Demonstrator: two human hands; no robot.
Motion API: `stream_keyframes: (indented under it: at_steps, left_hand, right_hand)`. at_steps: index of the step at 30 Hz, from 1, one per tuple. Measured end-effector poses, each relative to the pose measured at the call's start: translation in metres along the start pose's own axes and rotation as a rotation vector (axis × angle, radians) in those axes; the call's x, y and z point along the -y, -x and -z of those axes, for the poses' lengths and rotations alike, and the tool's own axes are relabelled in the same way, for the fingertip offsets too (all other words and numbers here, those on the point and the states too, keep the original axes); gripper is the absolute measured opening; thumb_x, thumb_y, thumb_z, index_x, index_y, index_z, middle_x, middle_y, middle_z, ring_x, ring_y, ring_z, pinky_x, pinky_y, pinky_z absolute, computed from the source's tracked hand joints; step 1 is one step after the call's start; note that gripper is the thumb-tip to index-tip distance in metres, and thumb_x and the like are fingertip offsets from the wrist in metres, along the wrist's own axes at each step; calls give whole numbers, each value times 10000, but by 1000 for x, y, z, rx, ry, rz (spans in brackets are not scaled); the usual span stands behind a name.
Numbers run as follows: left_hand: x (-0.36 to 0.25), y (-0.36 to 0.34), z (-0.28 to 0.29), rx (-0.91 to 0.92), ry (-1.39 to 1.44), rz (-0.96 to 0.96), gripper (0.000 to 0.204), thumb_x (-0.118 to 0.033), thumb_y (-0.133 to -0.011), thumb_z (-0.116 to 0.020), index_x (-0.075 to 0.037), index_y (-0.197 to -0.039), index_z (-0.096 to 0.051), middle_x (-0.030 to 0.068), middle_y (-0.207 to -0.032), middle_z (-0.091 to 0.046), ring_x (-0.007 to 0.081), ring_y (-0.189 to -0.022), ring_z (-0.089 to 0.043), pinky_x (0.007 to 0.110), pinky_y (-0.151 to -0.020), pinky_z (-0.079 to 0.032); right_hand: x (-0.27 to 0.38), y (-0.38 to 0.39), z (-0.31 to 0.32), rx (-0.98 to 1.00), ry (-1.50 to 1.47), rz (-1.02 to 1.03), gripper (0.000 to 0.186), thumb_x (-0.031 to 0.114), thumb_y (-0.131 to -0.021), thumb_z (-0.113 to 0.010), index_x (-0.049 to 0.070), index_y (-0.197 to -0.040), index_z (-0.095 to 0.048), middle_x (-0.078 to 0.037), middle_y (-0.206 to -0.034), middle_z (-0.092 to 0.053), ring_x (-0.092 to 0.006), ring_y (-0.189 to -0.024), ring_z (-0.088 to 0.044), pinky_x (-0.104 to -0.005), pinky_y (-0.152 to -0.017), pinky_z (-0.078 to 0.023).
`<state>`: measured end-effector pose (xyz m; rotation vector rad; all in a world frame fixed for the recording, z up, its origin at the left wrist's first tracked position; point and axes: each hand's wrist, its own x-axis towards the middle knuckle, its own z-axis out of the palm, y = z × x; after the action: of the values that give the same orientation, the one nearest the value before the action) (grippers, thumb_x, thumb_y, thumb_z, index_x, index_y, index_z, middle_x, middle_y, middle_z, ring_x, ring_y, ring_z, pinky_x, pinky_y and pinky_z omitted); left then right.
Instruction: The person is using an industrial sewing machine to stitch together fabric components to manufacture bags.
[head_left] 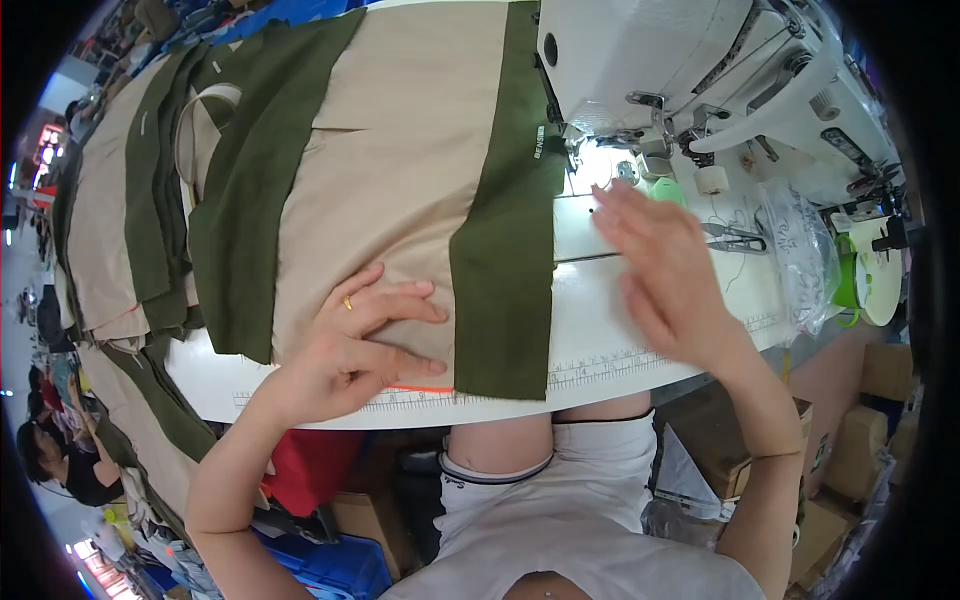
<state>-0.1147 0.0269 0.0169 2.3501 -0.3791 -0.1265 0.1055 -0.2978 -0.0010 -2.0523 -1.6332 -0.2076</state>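
Note:
A fabric panel of beige cloth (400, 200) with dark green bands (505, 300) is spread over the white sewing table. Its right green edge runs up beside the needle area of a white sewing machine (640, 60). Flat on the beige part near the table's front edge rests my left hand (350, 350), fingers apart, a ring on one finger. My right hand (665, 270), slightly smeared by motion, is over the bare table right of the panel. Its fingers are stretched toward the lit needle plate (600, 170), and I see nothing held in them.
More beige and green pieces (150, 200) are heaped at the left. Thread snips (735, 240), a clear plastic bag (800, 250) and a green cup (850, 280) are at the right. A ruler strip (600, 368) follows the front edge. Cardboard boxes (855, 450) stand on the floor.

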Motion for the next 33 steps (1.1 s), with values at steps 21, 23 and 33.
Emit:
stream_keyframes:
  at_steps: [21,23,33]
  left_hand:
    - [97,6,102,-1017,-291,344,350,-234,-1030,-791,-48,-1324,-756,150,-1494,-659,250,-1426,-587,398,-1224,-409]
    - [119,17,109,-1034,-318,417,453,-292,-1007,-817,-32,-1368,-729,168,-1498,-651,264,-1413,-596,408,-1216,-421]
    - [139,8,128,-780,-349,812,587,-381,-980,-834,37,-1375,-721,157,-1209,-785,188,-1114,-723,349,-998,-547]
  right_hand:
    - [38,6,-13,225,-201,253,537,46,-833,-685,159,-1352,-764,10,-1512,-684,-245,-1409,-626,-490,-1175,-431]
    - [37,4,-12,227,-185,273,421,148,-895,-754,132,-1316,-759,4,-1477,-684,-222,-1419,-585,-472,-1158,-451]
    - [35,1,-11,184,-184,297,438,128,-851,-749,109,-1289,-757,-9,-1474,-683,-245,-1401,-600,-460,-1122,-480]
